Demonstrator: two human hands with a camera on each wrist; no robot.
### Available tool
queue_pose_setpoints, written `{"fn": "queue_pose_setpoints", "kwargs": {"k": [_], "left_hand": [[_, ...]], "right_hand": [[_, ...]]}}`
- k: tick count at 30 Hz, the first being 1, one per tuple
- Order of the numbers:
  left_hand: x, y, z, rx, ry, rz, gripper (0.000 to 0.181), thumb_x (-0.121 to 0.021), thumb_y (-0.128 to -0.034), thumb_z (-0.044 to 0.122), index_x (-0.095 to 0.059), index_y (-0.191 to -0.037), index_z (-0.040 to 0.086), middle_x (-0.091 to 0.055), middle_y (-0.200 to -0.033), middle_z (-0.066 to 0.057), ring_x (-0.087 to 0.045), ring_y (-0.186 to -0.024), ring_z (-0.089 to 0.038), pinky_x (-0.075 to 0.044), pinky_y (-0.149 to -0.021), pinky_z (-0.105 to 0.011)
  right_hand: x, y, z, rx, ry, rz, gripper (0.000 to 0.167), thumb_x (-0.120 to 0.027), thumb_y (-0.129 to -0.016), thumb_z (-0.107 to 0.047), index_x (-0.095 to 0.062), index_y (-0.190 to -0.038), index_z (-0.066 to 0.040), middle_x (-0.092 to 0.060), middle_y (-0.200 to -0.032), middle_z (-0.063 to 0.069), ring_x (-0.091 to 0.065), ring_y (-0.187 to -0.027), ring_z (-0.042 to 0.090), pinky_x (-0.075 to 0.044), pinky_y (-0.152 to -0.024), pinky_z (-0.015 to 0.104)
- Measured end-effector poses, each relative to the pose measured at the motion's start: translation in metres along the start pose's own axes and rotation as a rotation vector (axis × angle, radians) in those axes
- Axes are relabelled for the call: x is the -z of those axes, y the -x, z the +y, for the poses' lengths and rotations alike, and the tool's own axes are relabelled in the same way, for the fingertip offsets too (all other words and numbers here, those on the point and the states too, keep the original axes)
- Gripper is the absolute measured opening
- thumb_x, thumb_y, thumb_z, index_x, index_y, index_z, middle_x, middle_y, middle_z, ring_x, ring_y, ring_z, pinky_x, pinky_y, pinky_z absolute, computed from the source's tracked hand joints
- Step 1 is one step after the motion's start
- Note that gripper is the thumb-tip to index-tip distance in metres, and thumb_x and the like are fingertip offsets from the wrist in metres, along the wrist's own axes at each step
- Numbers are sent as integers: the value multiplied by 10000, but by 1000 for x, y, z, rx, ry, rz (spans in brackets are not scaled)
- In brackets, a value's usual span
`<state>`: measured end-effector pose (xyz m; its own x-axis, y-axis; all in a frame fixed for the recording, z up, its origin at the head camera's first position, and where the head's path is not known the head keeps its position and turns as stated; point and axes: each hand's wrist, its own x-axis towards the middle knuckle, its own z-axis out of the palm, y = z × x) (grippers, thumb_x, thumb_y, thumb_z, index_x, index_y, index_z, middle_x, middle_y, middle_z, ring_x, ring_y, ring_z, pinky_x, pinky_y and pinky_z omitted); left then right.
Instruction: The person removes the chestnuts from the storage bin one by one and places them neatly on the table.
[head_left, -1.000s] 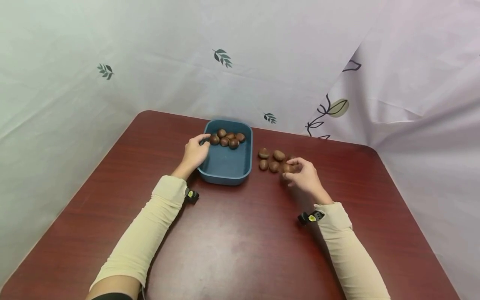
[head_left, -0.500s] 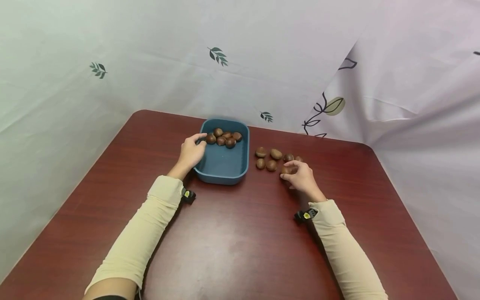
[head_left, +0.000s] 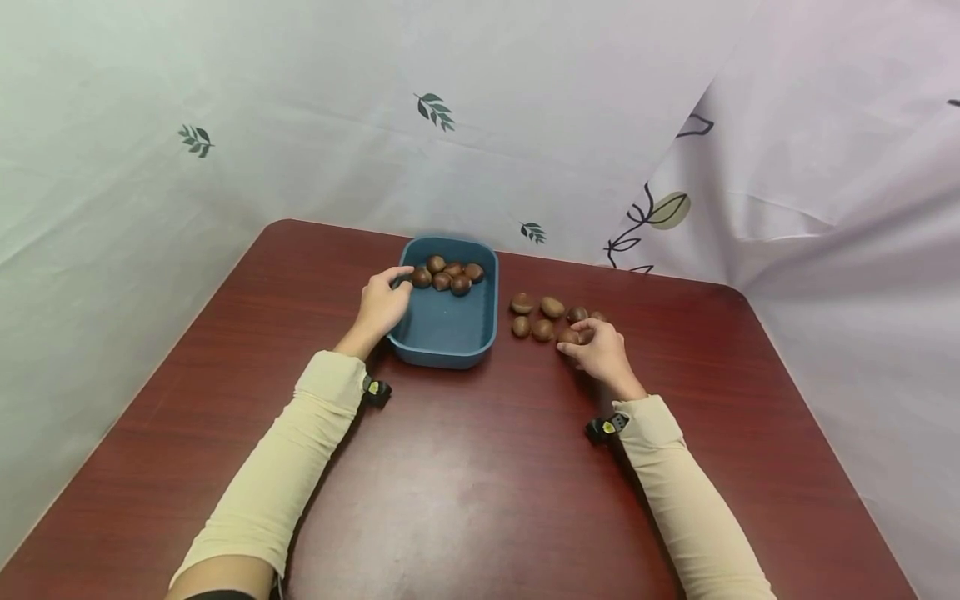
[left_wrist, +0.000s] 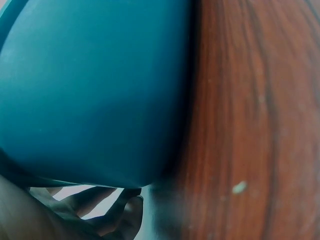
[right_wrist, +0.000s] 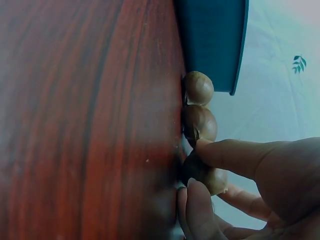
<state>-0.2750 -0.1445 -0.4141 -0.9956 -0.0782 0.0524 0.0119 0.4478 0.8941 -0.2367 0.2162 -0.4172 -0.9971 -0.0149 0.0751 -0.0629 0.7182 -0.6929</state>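
In the head view, a blue rectangular container [head_left: 447, 360] with several chestnuts [head_left: 461, 285] at its far end stands on the table. My left hand [head_left: 384, 306] holds the container at its left rim; in the left wrist view its fingers [left_wrist: 131, 215] lie along the outside of the wall, partly hidden by it. Right of the container, my right hand [head_left: 602, 354] pinches a chestnut [head_left: 567, 337] between thumb and fingers, low at the tabletop. In the right wrist view this chestnut [right_wrist: 216, 181] is partly covered by the fingers, beside two other chestnuts in a line.
More loose chestnuts [head_left: 551, 307] lie in two rough rows between the container and my right hand, one partly hidden behind its fingers. The dark red wooden table [head_left: 465, 483] reaches back to a pale cloth [head_left: 322, 125] with leaf prints.
My right hand has moved slightly left and taken the chestnut in its fingers closer to the row. My left hand stays at the container. The head view has shifted a little.
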Motion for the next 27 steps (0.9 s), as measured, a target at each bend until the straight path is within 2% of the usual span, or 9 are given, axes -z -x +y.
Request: {"fn": "queue_pose_setpoints", "kwargs": {"k": [3, 5, 8, 15, 17, 19, 22, 25, 27], "left_hand": [[1, 0, 0, 5, -3, -2, 451, -420, -1011, 220, -546, -1433, 127, -612, -1103, -204, -362, -635, -238, -356, -691, -399], [1, 1, 1, 6, -2, -4, 446, -425, -1011, 215, -549, -1430, 124, -585, -1288, -191, -421, -736, -280, -361, -733, -413], [1, 1, 1, 3, -1, -5, 441, -432, -1010, 208, -554, -1424, 119, -510, -1439, -155, -458, -875, -313, -355, -780, -426], [0, 0, 2, -4, 5, -7, 441, -431, -1012, 207, -549, -1427, 117, -559, -1366, -160, -371, -664, -269, -346, -689, -398], [0, 0, 2, -3, 6, -2, 438, -434, -1010, 205, -555, -1423, 121, -602, -1261, -182, -369, -655, -258, -345, -689, -390], [0, 0, 2, -1, 5, 0, 439, -433, -1008, 206, -558, -1421, 123, -620, -1078, -186, -325, -593, -228, -341, -665, -381], [0, 0, 1, 6, 7, 4, 439, -436, -1007, 209, -559, -1421, 129, -578, -911, -167, -287, -544, -199, -341, -642, -376], [0, 0, 1, 9, 1, -1, 440, -429, -1013, 215, -552, -1427, 132, -610, -992, -187, -298, -561, -203, -341, -654, -376], [0, -1, 1, 7, -3, 1, 439, -426, -1016, 220, -553, -1427, 134, -624, -1117, -189, -320, -592, -201, -342, -669, -374]], "right_hand": [[-1, -1, 2, 0, -18, 8, 380, -814, -818, -154, -668, -1118, 28, -648, -819, 135, -625, -463, 106, -522, -468, 265], [-1, -1, 3, -3, -31, 12, 384, -812, -823, -156, -666, -1125, 31, -637, -823, 135, -627, -466, 113, -526, -470, 272], [-1, -1, 4, -6, -42, 10, 396, -806, -831, -161, -662, -1146, 30, -629, -840, 138, -636, -482, 130, -535, -478, 281], [1, 0, 6, 1, -14, 28, 405, -794, -838, -172, -661, -1164, 28, -694, -897, 194, -632, -476, 122, -529, -479, 273], [2, 0, 7, -5, -9, 34, 396, -786, -841, -167, -661, -1162, 29, -702, -921, 205, -628, -470, 115, -525, -477, 269], [4, 1, 8, -8, -5, 37, 387, -780, -844, -160, -661, -1158, 33, -702, -930, 211, -624, -467, 111, -520, -472, 264], [4, 1, 8, -4, -6, 38, 388, -776, -842, -155, -661, -1156, 42, -704, -933, 220, -622, -466, 103, -514, -466, 252], [5, 2, 7, -7, -6, 31, 403, -777, -841, -165, -659, -1167, 41, -711, -941, 221, -641, -484, 138, -521, -472, 264], [6, 2, 6, -12, 5, 27, 413, -779, -842, -181, -661, -1174, 35, -715, -957, 217, -668, -528, 198, -543, -502, 304]]}}
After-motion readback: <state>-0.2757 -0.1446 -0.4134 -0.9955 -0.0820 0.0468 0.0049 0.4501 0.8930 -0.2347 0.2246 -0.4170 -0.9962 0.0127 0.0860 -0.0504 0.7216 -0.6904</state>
